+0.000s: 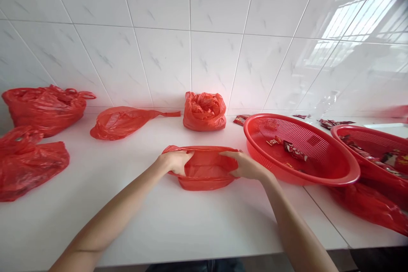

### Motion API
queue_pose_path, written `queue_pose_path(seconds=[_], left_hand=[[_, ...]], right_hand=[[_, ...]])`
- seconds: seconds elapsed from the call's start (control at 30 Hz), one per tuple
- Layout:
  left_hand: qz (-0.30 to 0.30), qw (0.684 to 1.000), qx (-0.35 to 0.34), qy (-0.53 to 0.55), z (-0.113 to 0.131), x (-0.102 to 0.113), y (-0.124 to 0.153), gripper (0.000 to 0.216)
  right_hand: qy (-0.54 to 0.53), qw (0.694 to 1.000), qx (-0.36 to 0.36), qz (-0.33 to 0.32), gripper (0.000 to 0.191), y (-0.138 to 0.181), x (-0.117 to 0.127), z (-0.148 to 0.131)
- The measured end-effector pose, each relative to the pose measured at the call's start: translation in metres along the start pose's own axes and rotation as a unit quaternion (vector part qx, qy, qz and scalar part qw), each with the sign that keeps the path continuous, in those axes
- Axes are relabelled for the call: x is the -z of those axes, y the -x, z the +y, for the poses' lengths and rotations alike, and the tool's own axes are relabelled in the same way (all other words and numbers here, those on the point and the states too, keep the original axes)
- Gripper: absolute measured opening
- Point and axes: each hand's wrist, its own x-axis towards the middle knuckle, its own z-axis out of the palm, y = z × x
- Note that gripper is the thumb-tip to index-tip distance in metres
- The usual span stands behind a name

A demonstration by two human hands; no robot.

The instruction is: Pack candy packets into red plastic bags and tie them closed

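A red plastic bag point(204, 172) lies on the white counter point(178, 221) in front of me, its mouth held apart. My left hand point(175, 162) grips the bag's left rim, fingers curled over the edge. My right hand point(244, 165) grips the right rim the same way. Just right of my right hand stands a red mesh basket point(334, 174) with a few small red packets point(295, 149) in it.
A second red basket point(385, 136) with packets sits at the far right, a red bag point(372, 208) under it. More red bags lie at the back middle point(204, 111), back left point(123, 122), and far left point(44, 108) point(28, 163). A tiled wall stands behind.
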Motion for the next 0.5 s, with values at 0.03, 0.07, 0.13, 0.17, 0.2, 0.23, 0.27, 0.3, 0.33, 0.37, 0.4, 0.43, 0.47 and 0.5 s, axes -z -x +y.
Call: queue_pose_path(seconds=[0.03, 0.07, 0.13, 0.17, 0.2, 0.23, 0.27, 0.3, 0.33, 0.37, 0.4, 0.43, 0.47, 0.5], left_hand=[[-0.020, 1.000, 0.011, -0.002, 0.001, 0.001, 0.000, 0.088], [-0.036, 0.999, 0.022, -0.003, 0.002, 0.001, 0.001, 0.093], [-0.043, 0.998, 0.036, -0.001, 0.004, 0.003, 0.003, 0.096], [-0.037, 0.999, 0.032, 0.000, 0.006, 0.004, 0.005, 0.094], [-0.029, 0.999, 0.020, 0.002, 0.008, 0.005, 0.008, 0.090], [-0.019, 1.000, 0.000, 0.005, 0.011, 0.006, 0.010, 0.085], [-0.009, 1.000, -0.025, 0.011, 0.013, 0.007, 0.014, 0.080], [0.002, 0.998, -0.053, 0.022, 0.016, 0.008, 0.017, 0.076], [0.012, 0.996, -0.082, 0.036, 0.019, 0.009, 0.020, 0.073], [0.022, 0.993, -0.108, 0.051, 0.021, 0.010, 0.023, 0.070], [0.033, 0.989, -0.130, 0.062, 0.024, 0.010, 0.026, 0.067], [0.046, 0.985, -0.149, 0.068, 0.026, 0.010, 0.028, 0.064], [0.059, 0.982, -0.165, 0.069, 0.029, 0.010, 0.030, 0.062], [0.074, 0.979, -0.180, 0.066, 0.031, 0.010, 0.032, 0.059]], right_hand=[[-0.013, 1.000, 0.004, 0.013, 0.074, 0.000, 0.000, -0.001], [-0.021, 0.999, 0.009, 0.026, 0.069, 0.000, -0.001, -0.001], [-0.021, 0.998, 0.023, 0.051, 0.059, -0.002, -0.003, -0.003], [-0.015, 0.998, 0.029, 0.062, 0.054, -0.004, -0.005, -0.003], [-0.008, 0.997, 0.035, 0.072, 0.050, -0.005, -0.006, -0.003], [-0.001, 0.996, 0.038, 0.079, 0.048, -0.007, -0.008, -0.002], [0.007, 0.996, 0.042, 0.083, 0.047, -0.009, -0.010, -0.001], [0.014, 0.995, 0.047, 0.083, 0.047, -0.010, -0.011, 0.001], [0.021, 0.995, 0.054, 0.080, 0.047, -0.011, -0.013, 0.003], [0.026, 0.995, 0.063, 0.077, 0.047, -0.012, -0.014, 0.005], [0.030, 0.994, 0.070, 0.075, 0.047, -0.013, -0.015, 0.007], [0.034, 0.994, 0.075, 0.077, 0.047, -0.014, -0.016, 0.009], [0.036, 0.993, 0.078, 0.084, 0.046, -0.015, -0.018, 0.010], [0.037, 0.991, 0.081, 0.096, 0.044, -0.015, -0.019, 0.011]])
